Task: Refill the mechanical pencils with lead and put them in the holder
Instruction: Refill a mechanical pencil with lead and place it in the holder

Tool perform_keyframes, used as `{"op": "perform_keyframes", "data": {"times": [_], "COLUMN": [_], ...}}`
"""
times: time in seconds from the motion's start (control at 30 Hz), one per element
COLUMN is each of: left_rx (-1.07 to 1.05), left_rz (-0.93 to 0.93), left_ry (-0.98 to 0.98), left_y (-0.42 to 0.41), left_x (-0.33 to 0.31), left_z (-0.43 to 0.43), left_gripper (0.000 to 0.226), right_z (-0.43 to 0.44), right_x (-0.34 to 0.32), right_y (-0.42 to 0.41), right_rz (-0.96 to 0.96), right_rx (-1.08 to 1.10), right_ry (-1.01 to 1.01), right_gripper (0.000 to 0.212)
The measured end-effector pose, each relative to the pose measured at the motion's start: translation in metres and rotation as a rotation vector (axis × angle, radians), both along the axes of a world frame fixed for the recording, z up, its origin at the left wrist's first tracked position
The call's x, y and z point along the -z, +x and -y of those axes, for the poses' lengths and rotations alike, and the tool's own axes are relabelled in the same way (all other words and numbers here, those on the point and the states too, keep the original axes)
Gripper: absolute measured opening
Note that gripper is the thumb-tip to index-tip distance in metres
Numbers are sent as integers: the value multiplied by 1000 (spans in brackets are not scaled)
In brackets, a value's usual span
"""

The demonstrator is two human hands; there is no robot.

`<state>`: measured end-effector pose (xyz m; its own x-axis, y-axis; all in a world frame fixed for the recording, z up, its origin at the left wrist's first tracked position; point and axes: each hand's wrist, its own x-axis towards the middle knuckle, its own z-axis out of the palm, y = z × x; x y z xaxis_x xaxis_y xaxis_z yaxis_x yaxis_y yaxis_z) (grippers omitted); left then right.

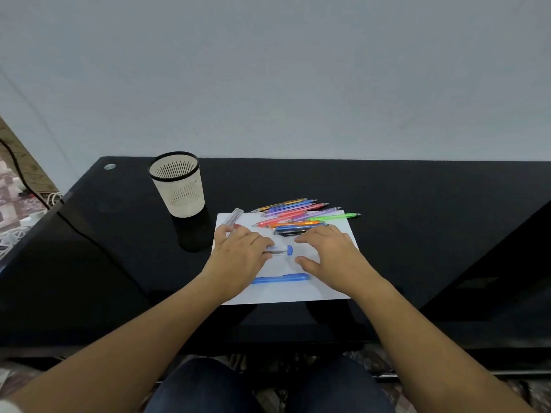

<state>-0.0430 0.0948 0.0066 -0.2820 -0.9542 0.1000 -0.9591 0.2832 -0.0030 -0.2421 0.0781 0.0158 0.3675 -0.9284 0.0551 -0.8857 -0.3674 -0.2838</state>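
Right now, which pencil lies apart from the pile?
The solid blue pencil, lying alone near the near edge of the paper. The other pencils are bunched together at the paper's far edge.

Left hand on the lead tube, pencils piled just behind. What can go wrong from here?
1. The left hand pinches the lead tube lying flat on the paper. Once its blue cap is off, leads may slide out, and they'd be hard to spot on the black desk.
2. The pencil pile overhangs the paper's far edge beside the right hand. A nudge could roll pencils away.
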Motion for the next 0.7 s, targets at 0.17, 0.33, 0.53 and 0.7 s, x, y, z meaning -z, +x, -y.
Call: {"op": "perform_keyframes", "data": {"times": [0.17, 0.33, 0.53, 0.7], "left_rx": [89, 173, 142, 120], "left_rz": [-118, -73, -87, -68], "left_ry": [-87, -228, -231, -188], "left_y": [-3, -1, -2, -4], "left_x": [-4, 1, -2, -10], "left_z": [-4, -3, -3, -2], "left_gripper": [35, 24, 29, 37], "right_z": [-1, -5, -7, -8], "right_x": [1, -2, -5, -9], "right_y": [3, 1, 2, 2], "right_rz": [37, 96, 118, 113], "right_rx": [-33, -54, -69, -65], "right_ry": [-19, 2, -7, 0], "right_gripper": [44, 42, 33, 34]}}
